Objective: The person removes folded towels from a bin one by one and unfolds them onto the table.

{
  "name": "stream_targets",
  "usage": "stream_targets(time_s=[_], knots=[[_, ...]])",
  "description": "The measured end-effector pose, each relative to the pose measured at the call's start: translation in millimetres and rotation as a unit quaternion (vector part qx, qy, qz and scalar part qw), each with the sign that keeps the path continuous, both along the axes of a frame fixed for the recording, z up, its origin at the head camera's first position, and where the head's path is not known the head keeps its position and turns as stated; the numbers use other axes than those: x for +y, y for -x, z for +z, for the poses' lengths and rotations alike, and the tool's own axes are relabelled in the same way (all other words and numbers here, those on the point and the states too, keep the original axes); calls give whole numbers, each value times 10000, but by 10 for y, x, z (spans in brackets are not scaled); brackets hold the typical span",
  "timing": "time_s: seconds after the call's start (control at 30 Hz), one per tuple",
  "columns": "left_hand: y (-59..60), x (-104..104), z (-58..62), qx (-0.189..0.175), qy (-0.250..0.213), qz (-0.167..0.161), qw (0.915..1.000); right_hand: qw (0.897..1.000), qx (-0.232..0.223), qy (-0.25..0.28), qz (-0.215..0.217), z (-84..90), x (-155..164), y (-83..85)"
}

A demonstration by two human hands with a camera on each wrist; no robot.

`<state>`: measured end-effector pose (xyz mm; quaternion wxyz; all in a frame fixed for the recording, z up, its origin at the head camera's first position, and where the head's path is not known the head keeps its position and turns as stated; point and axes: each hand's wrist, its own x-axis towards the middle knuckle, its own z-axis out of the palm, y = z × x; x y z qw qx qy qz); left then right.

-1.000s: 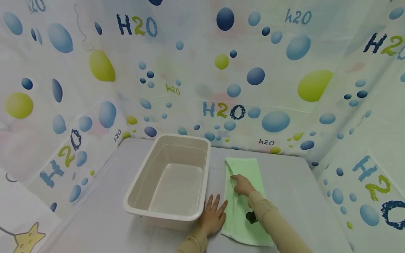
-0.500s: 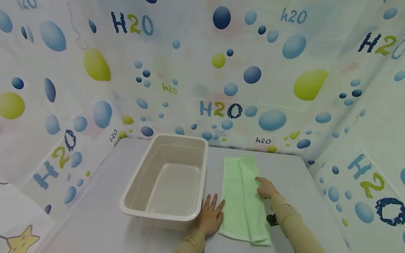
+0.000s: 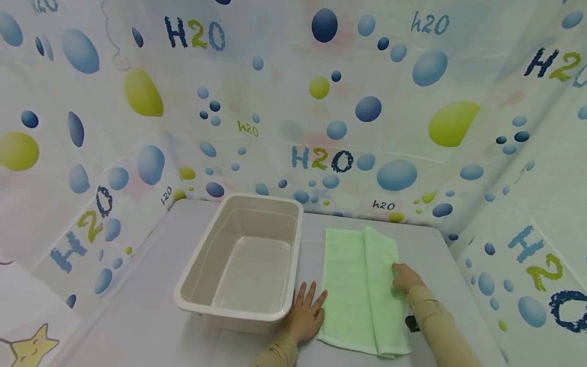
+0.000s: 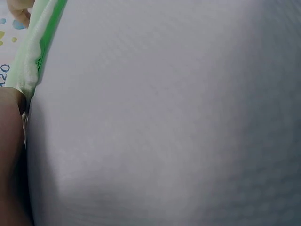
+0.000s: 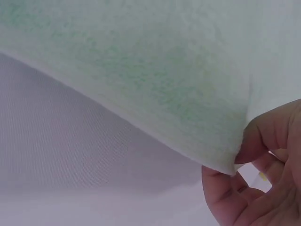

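A light green towel (image 3: 346,290) lies on the grey table, partly unfolded, with a folded-over layer along its right half. My right hand (image 3: 407,278) pinches the towel's right edge. In the right wrist view, the thumb and fingers of that hand (image 5: 263,183) grip the edge of the raised cloth (image 5: 155,80). My left hand (image 3: 304,317) rests flat with spread fingers between the basin and the towel, its thumb side at the towel's left edge. Only a bit of that hand (image 4: 9,141) shows in the left wrist view.
A beige plastic basin (image 3: 297,260) stands left of the towel, close to my left hand. The grey tabletop (image 3: 440,265) extends to the right. Sheets printed with bubbles and "H2O" hang behind and on both sides (image 3: 275,102). A small dark object (image 3: 411,323) sits by my right wrist.
My right hand has moved right, drawing the towel's upper layer with it, so the towel is spread wider. My left hand has stayed in place.
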<state>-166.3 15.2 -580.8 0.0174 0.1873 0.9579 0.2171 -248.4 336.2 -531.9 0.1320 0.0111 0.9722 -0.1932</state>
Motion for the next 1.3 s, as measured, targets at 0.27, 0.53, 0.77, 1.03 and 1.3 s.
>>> stream_targets(time_s=[0.27, 0.53, 0.77, 1.03, 1.3], knots=[[-11, -2, -75, 391, -61, 147, 9991, 9989, -170, -441, 60, 147, 281, -144], [-3, -19, -66, 214, -30, 189, 9996, 9950, 113, -958, -241, 184, 435, -295], [-18, -42, -73, 402, 34, 160, 9991, 9933, 240, -948, -623, 138, 429, -326], [-44, -46, -68, 548, 122, 20, 9984, 9916, 122, -910, -913, 67, 454, -424], [-9, -46, -166, 957, 228, 53, 9951, 9895, 179, -707, -1250, 74, 531, -534]])
